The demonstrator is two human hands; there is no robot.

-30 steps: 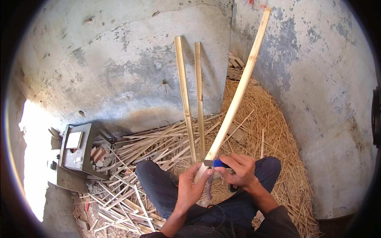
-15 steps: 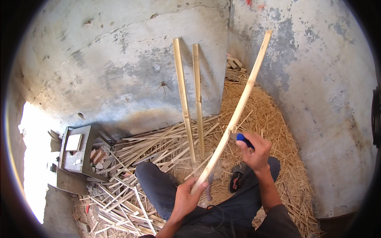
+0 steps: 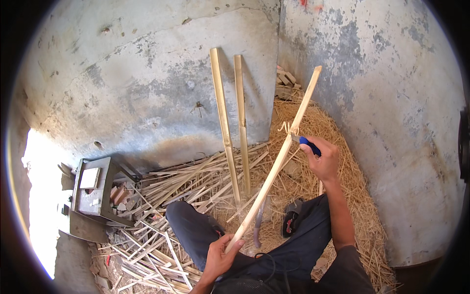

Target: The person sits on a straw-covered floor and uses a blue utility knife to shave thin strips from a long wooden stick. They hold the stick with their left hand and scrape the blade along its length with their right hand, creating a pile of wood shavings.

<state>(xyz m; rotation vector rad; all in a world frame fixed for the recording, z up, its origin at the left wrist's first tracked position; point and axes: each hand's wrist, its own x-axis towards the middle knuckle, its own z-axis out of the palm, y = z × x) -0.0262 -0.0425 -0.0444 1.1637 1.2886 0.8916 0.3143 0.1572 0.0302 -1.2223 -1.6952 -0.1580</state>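
Observation:
My left hand (image 3: 220, 258) is closed round the lower end of a long, pale split-bamboo strip (image 3: 267, 186), which slants up and away to the right. My right hand (image 3: 325, 159) grips a short knife (image 3: 310, 146) by its blue handle. Its blade lies against the strip, past the middle toward the far end. Thin curled shavings (image 3: 285, 127) stand up from the strip right by the blade. Beneath the strip, between my legs, a long-bladed tool (image 3: 257, 236) with a brownish handle rests on the floor, partly hidden.
Two bamboo strips (image 3: 221, 108) lean upright on the wall ahead. Many thin strips (image 3: 196, 174) lie piled at left, and a heap of fine shavings (image 3: 342, 171) spreads along the right wall. A small dark table (image 3: 98, 193) stands at far left beside broken bricks (image 3: 121, 195).
My right hand has moved the knife up along the strip, away from me, and more curls have risen at the blade. The strip's far end has come lower and nearer; my left hand has drawn back.

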